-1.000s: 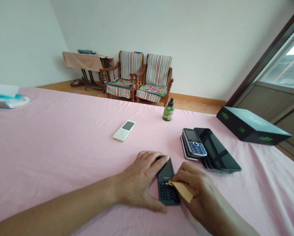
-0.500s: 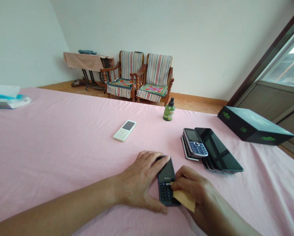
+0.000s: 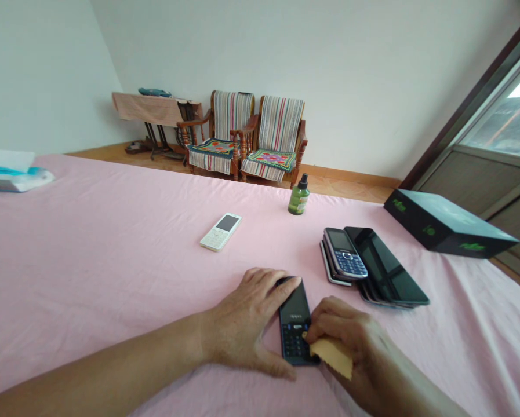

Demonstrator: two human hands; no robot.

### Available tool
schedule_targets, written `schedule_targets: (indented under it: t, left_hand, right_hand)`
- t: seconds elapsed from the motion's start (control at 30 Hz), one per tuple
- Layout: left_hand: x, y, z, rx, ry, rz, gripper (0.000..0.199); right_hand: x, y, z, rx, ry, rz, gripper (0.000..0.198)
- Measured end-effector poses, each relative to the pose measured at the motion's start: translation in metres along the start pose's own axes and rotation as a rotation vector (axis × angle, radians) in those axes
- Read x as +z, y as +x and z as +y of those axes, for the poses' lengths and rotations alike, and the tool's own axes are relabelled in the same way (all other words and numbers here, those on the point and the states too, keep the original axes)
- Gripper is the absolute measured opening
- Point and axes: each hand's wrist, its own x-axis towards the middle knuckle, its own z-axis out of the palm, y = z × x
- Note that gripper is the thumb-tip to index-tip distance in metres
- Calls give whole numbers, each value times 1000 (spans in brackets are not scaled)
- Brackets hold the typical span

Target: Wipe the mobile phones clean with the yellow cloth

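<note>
A dark keypad phone (image 3: 295,318) lies face up on the pink cloth at the front. My left hand (image 3: 251,327) steadies it from the left, one finger over its top edge and the thumb near its lower end. My right hand (image 3: 351,341) is closed on a small yellow wiping cloth (image 3: 334,354) with a zigzag edge, pressing a bunched part of it to the right side of the keys. The hand covers part of the phone's right edge.
A white keypad phone (image 3: 221,231) and a green spray bottle (image 3: 299,196) stand farther off. To the right are a stack of keypad phones (image 3: 345,255), a stack of smartphones (image 3: 385,266) and a black box (image 3: 451,226). A tissue pack (image 3: 16,174) lies far left.
My right hand and the wiping cloth have shifted slightly down and to the right over the keys, uncovering the centre button. The left hand and phone stay in place.
</note>
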Motion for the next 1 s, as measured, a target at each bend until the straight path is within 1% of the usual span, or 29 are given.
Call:
schedule_targets:
  t: [0.17,0.27,0.43,0.57,0.73,0.9,1.0]
  left_hand:
    - [1,-1,0,11,-2,15,108]
    - [1,-1,0,16,-11,16,108]
    - [2,-1,-1,19,-13,24,108]
    - [2,-1,0,14,-14,24,107]
    - [2,-1,0,22,-29,42,105]
    - [1,-1,0,28,-19,35,106]
    - [0,-1,1,29,-26,39,104]
  right_hand:
    - [7,-1,3,-50,-79,34,22]
    - [13,-3,6,-46,-135,52,21]
    - [13,-5,7,-28,-149,49,32]
    - [12,-4,4,-26,-251,33,28]
    - [15,-2,2,-82,-371,92,24]
    - [20,-4,2,-157,-400,125,25]
    - [25,-5,3,-170,-428,136,24]
